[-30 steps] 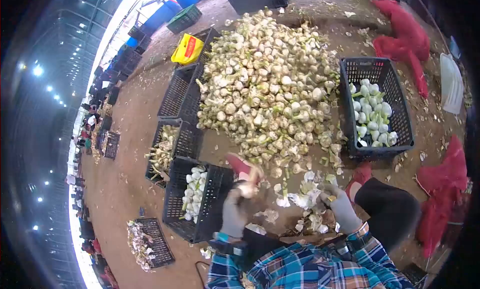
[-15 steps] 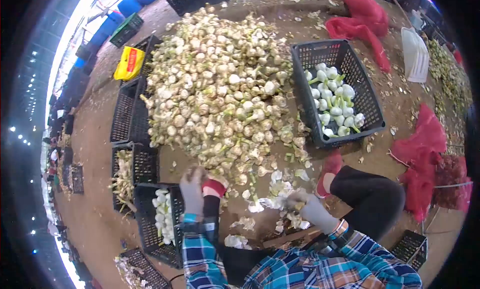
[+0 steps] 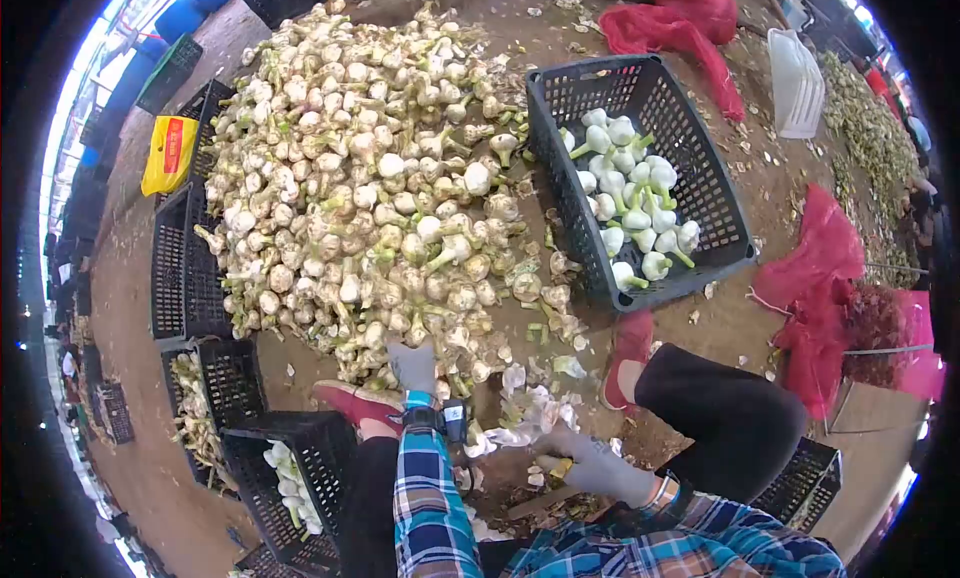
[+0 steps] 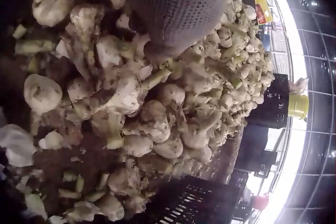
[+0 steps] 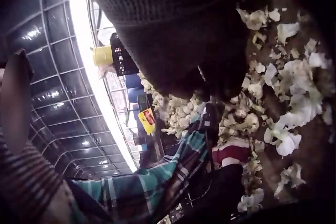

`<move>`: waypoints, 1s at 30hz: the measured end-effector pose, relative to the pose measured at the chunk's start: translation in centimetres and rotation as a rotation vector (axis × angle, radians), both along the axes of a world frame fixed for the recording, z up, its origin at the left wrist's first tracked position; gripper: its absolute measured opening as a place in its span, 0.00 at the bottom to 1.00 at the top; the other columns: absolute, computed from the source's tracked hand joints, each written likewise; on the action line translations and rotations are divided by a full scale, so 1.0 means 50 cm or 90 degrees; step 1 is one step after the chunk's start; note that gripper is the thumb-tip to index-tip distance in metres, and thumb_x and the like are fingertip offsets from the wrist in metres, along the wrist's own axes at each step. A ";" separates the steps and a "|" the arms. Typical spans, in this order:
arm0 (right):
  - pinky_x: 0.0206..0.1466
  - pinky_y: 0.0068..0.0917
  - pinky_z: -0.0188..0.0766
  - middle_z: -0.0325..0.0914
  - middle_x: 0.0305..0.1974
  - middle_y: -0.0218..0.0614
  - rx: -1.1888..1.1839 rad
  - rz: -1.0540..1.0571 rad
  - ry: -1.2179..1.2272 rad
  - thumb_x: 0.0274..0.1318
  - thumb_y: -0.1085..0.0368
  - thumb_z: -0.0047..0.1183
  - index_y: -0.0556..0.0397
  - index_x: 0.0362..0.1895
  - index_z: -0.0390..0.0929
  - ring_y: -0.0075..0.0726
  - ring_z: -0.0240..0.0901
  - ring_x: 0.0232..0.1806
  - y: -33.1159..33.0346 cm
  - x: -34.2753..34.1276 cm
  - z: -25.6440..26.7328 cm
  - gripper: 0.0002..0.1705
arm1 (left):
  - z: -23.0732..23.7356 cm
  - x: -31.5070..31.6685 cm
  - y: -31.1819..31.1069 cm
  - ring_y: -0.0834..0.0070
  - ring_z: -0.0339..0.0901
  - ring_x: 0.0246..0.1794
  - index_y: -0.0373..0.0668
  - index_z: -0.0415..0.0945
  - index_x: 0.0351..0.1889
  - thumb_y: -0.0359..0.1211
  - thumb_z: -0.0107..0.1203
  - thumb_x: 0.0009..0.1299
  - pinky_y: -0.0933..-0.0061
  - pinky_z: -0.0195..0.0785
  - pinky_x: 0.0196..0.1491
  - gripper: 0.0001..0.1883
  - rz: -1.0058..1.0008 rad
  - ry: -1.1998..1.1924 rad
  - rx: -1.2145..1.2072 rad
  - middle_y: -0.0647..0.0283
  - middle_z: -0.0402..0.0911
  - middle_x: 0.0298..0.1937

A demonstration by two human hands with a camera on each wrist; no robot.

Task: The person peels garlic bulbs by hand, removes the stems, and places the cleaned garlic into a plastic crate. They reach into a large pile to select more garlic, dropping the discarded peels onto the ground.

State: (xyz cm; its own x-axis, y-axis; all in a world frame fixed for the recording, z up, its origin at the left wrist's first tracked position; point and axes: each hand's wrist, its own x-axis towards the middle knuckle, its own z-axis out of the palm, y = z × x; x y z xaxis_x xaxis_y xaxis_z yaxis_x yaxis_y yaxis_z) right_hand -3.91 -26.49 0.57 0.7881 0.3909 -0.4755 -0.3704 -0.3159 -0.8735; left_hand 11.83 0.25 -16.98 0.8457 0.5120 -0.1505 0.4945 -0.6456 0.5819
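Observation:
My gloved left hand (image 3: 412,366) reaches down at the near edge of a big heap of garlic bulbs (image 3: 350,178). In the left wrist view its grey glove (image 4: 178,14) covers some bulbs, and the fingertips are mostly hidden. Lower and to the right, my gloved right hand (image 3: 595,466) is curled round a small yellow thing (image 3: 562,468), whose kind I cannot tell. Loose white garlic skins (image 3: 530,413) lie just beyond that hand. In the right wrist view the dark glove (image 5: 173,35) hides what the fingers hold.
A black crate (image 3: 690,128) of cleaned white bulbs stands right of the heap. On the left, another crate (image 3: 320,463) holds white bulbs, beside one with stalks (image 3: 190,408). Red shoes (image 3: 360,403) flank the skins. Red net sacks (image 3: 815,268) lie at the right.
My left hand held a pale bulb a second ago; it has since swung left and forward to the heap, with no bulb showing. The right hand stays near the skins. The head view has turned right.

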 end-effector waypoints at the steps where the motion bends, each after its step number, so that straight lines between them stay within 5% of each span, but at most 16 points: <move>1: 0.51 0.39 0.69 0.77 0.42 0.49 0.021 -0.012 -0.005 0.62 0.57 0.52 0.56 0.45 0.76 0.51 0.74 0.47 0.003 0.002 0.006 0.16 | 0.009 -0.002 0.002 0.46 0.69 0.59 0.22 0.58 0.63 0.39 0.65 0.55 0.57 0.60 0.63 0.43 -0.003 -0.003 0.002 0.36 0.68 0.61; 3: 0.52 0.39 0.69 0.77 0.42 0.48 0.014 -0.019 -0.018 0.62 0.58 0.52 0.56 0.45 0.76 0.51 0.74 0.47 0.004 -0.003 0.011 0.15 | 0.002 -0.033 0.020 0.52 0.71 0.55 0.25 0.60 0.61 0.37 0.63 0.57 0.60 0.63 0.61 0.38 0.010 -0.063 -0.168 0.43 0.72 0.56; 4: 0.52 0.38 0.69 0.77 0.42 0.48 0.006 -0.024 -0.027 0.62 0.58 0.53 0.57 0.45 0.76 0.50 0.74 0.48 0.004 -0.008 0.014 0.15 | -0.009 -0.051 0.027 0.61 0.74 0.50 0.31 0.67 0.54 0.33 0.59 0.60 0.64 0.71 0.53 0.26 0.070 -0.161 -0.427 0.50 0.75 0.47; 5: 0.52 0.38 0.69 0.77 0.42 0.48 0.008 -0.026 -0.032 0.62 0.58 0.53 0.57 0.45 0.76 0.50 0.74 0.48 0.001 -0.008 0.018 0.15 | 0.006 -0.075 0.030 0.61 0.74 0.50 0.31 0.67 0.54 0.33 0.59 0.60 0.64 0.71 0.53 0.26 0.066 -0.165 -0.425 0.50 0.75 0.47; 7: 0.53 0.37 0.69 0.78 0.42 0.46 0.058 0.001 -0.091 0.62 0.59 0.53 0.56 0.47 0.76 0.49 0.74 0.48 -0.006 -0.004 0.029 0.16 | 0.072 -0.124 0.023 0.68 0.76 0.47 0.36 0.68 0.50 0.29 0.53 0.65 0.68 0.76 0.45 0.16 0.178 -0.080 -0.768 0.54 0.75 0.44; 10: 0.53 0.36 0.69 0.78 0.43 0.44 0.068 -0.063 -0.098 0.62 0.59 0.53 0.55 0.50 0.76 0.43 0.75 0.47 -0.013 -0.006 0.078 0.16 | 0.223 -0.194 -0.063 0.69 0.77 0.45 0.35 0.67 0.46 0.26 0.49 0.67 0.68 0.77 0.44 0.10 0.080 -0.088 -0.899 0.55 0.71 0.49; 11: 0.53 0.36 0.69 0.78 0.43 0.44 0.068 -0.069 -0.100 0.62 0.59 0.53 0.55 0.50 0.76 0.43 0.75 0.47 -0.011 -0.007 0.078 0.16 | 0.264 -0.217 -0.086 0.68 0.76 0.45 0.34 0.68 0.46 0.24 0.48 0.66 0.68 0.76 0.47 0.11 -0.016 -0.130 -0.844 0.54 0.69 0.53; 12: 0.51 0.34 0.70 0.78 0.43 0.41 0.097 -0.132 -0.010 0.63 0.59 0.53 0.54 0.51 0.76 0.38 0.74 0.46 -0.008 -0.005 0.069 0.17 | 0.306 -0.231 -0.091 0.69 0.76 0.45 0.33 0.67 0.49 0.22 0.50 0.64 0.69 0.75 0.48 0.14 -0.330 -0.196 -0.406 0.54 0.70 0.52; 15: 0.45 0.27 0.70 0.75 0.42 0.35 0.243 -0.270 0.204 0.66 0.56 0.50 0.52 0.55 0.74 0.25 0.72 0.42 -0.019 -0.005 0.090 0.19 | 0.442 -0.291 -0.189 0.71 0.74 0.48 0.34 0.68 0.54 0.22 0.60 0.59 0.72 0.71 0.50 0.24 -0.050 -0.089 -0.734 0.57 0.73 0.50; 18: 0.44 0.26 0.69 0.74 0.42 0.34 0.247 -0.203 0.105 0.68 0.54 0.46 0.57 0.56 0.72 0.24 0.69 0.40 -0.044 -0.018 0.077 0.22 | 0.465 -0.336 -0.232 0.70 0.74 0.49 0.35 0.69 0.54 0.24 0.65 0.55 0.72 0.71 0.51 0.27 -0.156 -0.093 -0.600 0.57 0.74 0.51; 24: 0.42 0.26 0.68 0.75 0.35 0.31 0.190 -0.270 0.101 0.65 0.52 0.50 0.62 0.49 0.74 0.24 0.68 0.38 -0.046 -0.034 0.072 0.24 | 0.488 -0.370 -0.257 0.63 0.72 0.52 0.39 0.71 0.52 0.31 0.74 0.49 0.64 0.67 0.55 0.32 -0.432 -0.270 -0.191 0.55 0.74 0.51; 30: 0.34 0.25 0.63 0.68 0.27 0.22 0.237 -0.249 0.159 0.66 0.48 0.49 0.59 0.37 0.73 0.21 0.62 0.32 -0.075 -0.022 0.127 0.23 | 0.508 -0.368 -0.272 0.63 0.72 0.52 0.40 0.71 0.50 0.29 0.74 0.48 0.66 0.67 0.55 0.31 -0.430 -0.274 -0.226 0.55 0.75 0.50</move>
